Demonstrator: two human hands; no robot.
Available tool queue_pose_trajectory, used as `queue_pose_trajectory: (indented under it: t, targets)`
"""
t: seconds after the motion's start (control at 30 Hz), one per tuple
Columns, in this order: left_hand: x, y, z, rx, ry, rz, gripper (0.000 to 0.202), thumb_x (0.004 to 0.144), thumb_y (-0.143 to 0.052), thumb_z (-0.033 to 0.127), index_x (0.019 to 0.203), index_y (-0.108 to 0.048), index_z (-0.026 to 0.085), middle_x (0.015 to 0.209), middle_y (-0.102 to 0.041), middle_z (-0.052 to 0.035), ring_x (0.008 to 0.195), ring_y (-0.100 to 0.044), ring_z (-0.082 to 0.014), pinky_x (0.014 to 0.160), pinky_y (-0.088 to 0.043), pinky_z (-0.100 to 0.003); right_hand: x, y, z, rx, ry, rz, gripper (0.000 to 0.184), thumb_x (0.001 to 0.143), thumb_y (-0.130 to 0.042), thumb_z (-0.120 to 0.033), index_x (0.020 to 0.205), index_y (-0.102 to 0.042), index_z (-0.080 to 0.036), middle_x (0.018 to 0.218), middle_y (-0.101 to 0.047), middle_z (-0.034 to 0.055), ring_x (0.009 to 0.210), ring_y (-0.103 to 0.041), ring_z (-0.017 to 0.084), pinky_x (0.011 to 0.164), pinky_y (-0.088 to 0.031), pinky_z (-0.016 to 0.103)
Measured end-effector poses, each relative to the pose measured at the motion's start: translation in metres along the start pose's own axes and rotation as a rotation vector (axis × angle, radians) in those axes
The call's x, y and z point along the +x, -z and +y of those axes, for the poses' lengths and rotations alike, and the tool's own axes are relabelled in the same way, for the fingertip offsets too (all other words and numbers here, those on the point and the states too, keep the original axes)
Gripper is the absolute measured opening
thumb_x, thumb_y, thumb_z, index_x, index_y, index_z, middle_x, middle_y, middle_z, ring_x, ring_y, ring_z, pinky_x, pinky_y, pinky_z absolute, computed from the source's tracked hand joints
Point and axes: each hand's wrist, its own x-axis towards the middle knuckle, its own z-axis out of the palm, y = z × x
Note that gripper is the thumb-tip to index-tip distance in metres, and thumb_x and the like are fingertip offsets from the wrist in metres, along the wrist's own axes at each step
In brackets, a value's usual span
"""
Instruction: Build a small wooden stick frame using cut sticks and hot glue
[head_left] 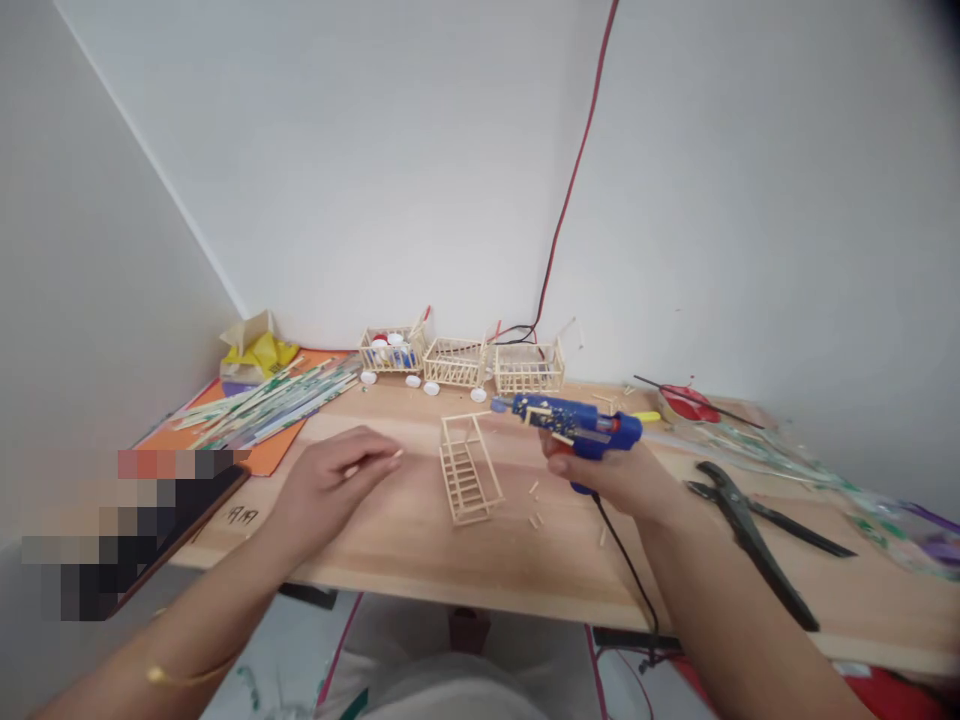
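Note:
My right hand (611,478) grips a blue glue gun (574,422), whose nozzle points left just above a small open frame of wooden sticks (469,468) standing on the wooden table (420,545). My left hand (337,480) rests on the table to the left of the frame, fingers curled around a thin wooden stick (371,462). Short stick offcuts (535,505) lie scattered between the frame and my right hand. The gun's black cord (626,565) runs off the front edge.
Three finished stick carts (461,362) with white wheels stand by the wall. A bundle of green-white sticks (274,402) lies on orange paper at the left. Black pliers (750,530) and clear wrappers (825,475) lie at the right. Red wire (570,190) hangs down the wall.

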Motion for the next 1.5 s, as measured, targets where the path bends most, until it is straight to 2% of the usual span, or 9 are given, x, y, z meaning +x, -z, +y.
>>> queue_pose_trajectory:
  t: [0.07,0.17,0.3,0.47,0.63,0.87,1.5]
  targets:
    - [0.028,-0.027,0.007,-0.052,-0.083,0.105,0.011,0.081,-0.058,0.027,0.079,-0.066,0.019,0.076,-0.066,-0.0039,0.07,-0.06,-0.0146,0.065,-0.047,-0.024,-0.002,-0.005,-0.005,-0.053,0.013,0.026,0.034,0.062,-0.073,-0.047,0.07,-0.056,-0.019,0.066,-0.055,0.0013,0.063,-0.051,0.015,0.055,-0.042,0.026]
    - [0.057,-0.058,0.007,-0.111,-0.176,0.189,0.009,0.081,-0.059,0.024,0.078,-0.066,0.019,0.075,-0.066,-0.0036,0.07,-0.059,-0.0139,0.064,-0.046,-0.026,0.002,-0.009,0.0,-0.04,0.073,0.054,0.033,0.065,-0.071,-0.047,0.072,-0.056,-0.018,0.069,-0.056,0.002,0.065,-0.052,0.015,0.058,-0.042,0.026]
    - [0.074,-0.076,-0.002,-0.136,-0.219,0.224,0.005,0.08,-0.061,0.021,0.077,-0.065,0.019,0.072,-0.065,-0.0019,0.066,-0.057,-0.0123,0.062,-0.045,-0.024,0.012,-0.009,0.016,0.005,0.137,0.059,0.031,0.069,-0.07,-0.044,0.071,-0.053,-0.018,0.066,-0.052,-0.0001,0.06,-0.047,0.012,0.055,-0.039,0.024]
    - [0.074,-0.082,-0.013,-0.158,-0.214,0.214,0.002,0.08,-0.061,0.019,0.079,-0.063,0.019,0.071,-0.06,-0.0007,0.067,-0.055,-0.0117,0.063,-0.044,-0.024,0.016,-0.014,0.023,0.061,0.103,-0.007,0.03,0.067,-0.073,-0.039,0.07,-0.052,-0.018,0.064,-0.051,-0.001,0.059,-0.046,0.011,0.053,-0.037,0.023]
    - [0.07,-0.085,-0.016,-0.138,-0.198,0.216,0.001,0.079,-0.062,0.02,0.079,-0.062,0.018,0.074,-0.062,-0.0021,0.067,-0.055,-0.0119,0.061,-0.045,-0.025,0.015,-0.022,0.029,0.103,0.06,-0.033,0.029,0.069,-0.072,-0.038,0.08,-0.054,-0.017,0.068,-0.051,-0.0009,0.06,-0.045,0.011,0.054,-0.037,0.023]
    - [0.069,-0.085,-0.015,-0.137,-0.199,0.232,0.001,0.079,-0.062,0.018,0.08,-0.063,0.019,0.075,-0.062,-0.0021,0.069,-0.056,-0.0121,0.062,-0.045,-0.025,0.018,-0.024,0.026,0.047,0.028,-0.002,0.031,0.067,-0.073,-0.04,0.071,-0.051,-0.018,0.062,-0.044,-0.0031,0.056,-0.038,0.009,0.049,-0.032,0.021]
    - [0.067,-0.084,-0.014,-0.125,-0.248,0.24,0.006,0.078,-0.063,0.013,0.08,-0.061,0.018,0.076,-0.062,-0.0025,0.07,-0.057,-0.0119,0.063,-0.047,-0.024,0.023,-0.029,0.02,0.011,-0.024,-0.002,0.037,0.064,-0.071,-0.04,0.059,-0.042,-0.018,0.055,-0.037,-0.0049,0.05,-0.03,0.007,0.045,-0.028,0.02]
